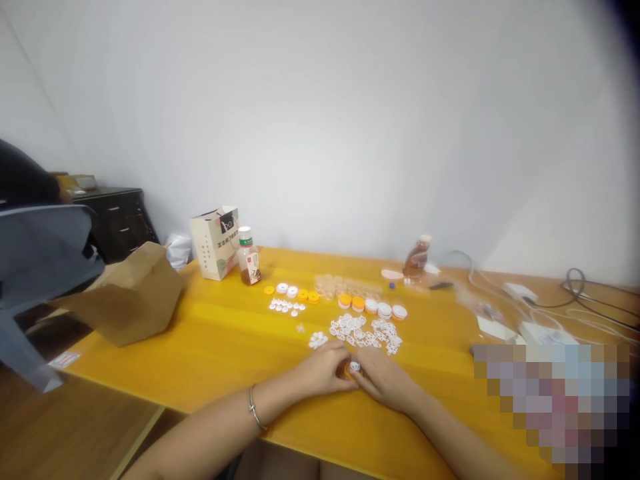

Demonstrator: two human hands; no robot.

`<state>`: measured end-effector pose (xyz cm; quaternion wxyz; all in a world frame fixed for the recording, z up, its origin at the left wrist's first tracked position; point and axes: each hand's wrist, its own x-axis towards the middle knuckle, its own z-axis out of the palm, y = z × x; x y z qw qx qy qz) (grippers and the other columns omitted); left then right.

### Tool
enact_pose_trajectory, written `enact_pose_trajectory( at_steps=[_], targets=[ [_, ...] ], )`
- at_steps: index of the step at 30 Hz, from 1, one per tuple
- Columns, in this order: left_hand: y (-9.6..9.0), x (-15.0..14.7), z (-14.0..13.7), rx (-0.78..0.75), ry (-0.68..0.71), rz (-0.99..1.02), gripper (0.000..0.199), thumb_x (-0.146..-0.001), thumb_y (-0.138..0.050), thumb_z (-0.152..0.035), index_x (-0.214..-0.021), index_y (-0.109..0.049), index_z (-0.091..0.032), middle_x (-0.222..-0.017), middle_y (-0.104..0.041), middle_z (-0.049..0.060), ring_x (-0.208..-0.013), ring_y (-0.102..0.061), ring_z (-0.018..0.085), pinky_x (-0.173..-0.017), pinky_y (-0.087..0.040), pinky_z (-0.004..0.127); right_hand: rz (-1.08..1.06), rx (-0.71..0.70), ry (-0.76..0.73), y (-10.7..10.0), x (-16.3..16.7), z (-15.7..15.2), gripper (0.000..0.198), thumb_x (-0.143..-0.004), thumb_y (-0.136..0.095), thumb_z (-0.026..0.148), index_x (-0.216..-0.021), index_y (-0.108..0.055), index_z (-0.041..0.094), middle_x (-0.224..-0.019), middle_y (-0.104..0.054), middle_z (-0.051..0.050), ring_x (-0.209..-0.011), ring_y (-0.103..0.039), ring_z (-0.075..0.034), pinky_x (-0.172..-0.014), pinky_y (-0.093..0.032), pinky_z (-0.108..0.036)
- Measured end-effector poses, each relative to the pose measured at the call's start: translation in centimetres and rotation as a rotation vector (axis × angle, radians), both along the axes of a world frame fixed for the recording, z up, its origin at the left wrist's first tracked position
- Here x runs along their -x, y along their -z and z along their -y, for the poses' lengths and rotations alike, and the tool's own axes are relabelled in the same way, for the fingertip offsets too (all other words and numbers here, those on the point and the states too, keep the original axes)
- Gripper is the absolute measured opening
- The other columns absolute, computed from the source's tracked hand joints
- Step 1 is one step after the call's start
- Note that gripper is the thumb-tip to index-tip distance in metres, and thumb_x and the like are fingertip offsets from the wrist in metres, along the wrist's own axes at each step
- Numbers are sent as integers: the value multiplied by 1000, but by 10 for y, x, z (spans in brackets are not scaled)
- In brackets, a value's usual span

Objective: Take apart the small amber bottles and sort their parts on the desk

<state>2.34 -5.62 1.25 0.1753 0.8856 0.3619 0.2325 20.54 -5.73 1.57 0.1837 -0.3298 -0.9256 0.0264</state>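
Between both hands, low over the table's near side, is a small round orange piece with a white part on top [353, 367], partly covered by fingers. My left hand [323, 369] curls around its left side, thumb toward me. From the right, my right hand [383, 378] closes on it with the thumb against its edge. Just beyond the hands lie a heap of white flat cut-out pieces [349, 328] and a small cluster of white round pieces [318, 340]. Behind them is a row of orange and white caps [371, 306].
Yellow and white rings [292, 291] and small white parts [286, 307] sit left of centre, near blurred clear cups [333, 285]. Two bottles, one left [249, 257] and one right [417, 257], stand behind. A paper bag [215, 243], brown paper [135, 293] and cables [575, 290] flank them.
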Motion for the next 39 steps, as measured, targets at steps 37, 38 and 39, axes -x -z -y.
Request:
enact_pose_trajectory(
  at_steps=[37, 38, 39],
  targets=[
    [-22, -17, -30, 239, -200, 753, 20, -75, -59, -26, -93, -64, -16, -87, -57, 5, -77, -55, 13, -70, -48, 24, -1028, 945, -26, -19, 18, -34, 38, -67, -59, 54, -79, -46, 21, -63, -54, 2, -60, -52, -13, -60, -43, -26],
    [-20, -17, -32, 260, -199, 756, 20, -74, -61, -25, -90, -64, -16, -86, -57, 5, -76, -56, 13, -70, -48, 24, -1040, 959, -26, -16, 18, -33, 37, -67, -60, 54, -77, -46, 21, -64, -55, 2, -61, -53, -13, -61, -43, -26],
    [-19, -16, -34, 268, -193, 752, 20, -73, -62, -25, -90, -64, -15, -85, -57, 5, -77, -56, 13, -71, -47, 24, -1052, 963, -17, -14, 18, -33, 36, -67, -61, 53, -75, -46, 21, -65, -56, 1, -62, -54, -13, -62, -43, -26]
  ],
)
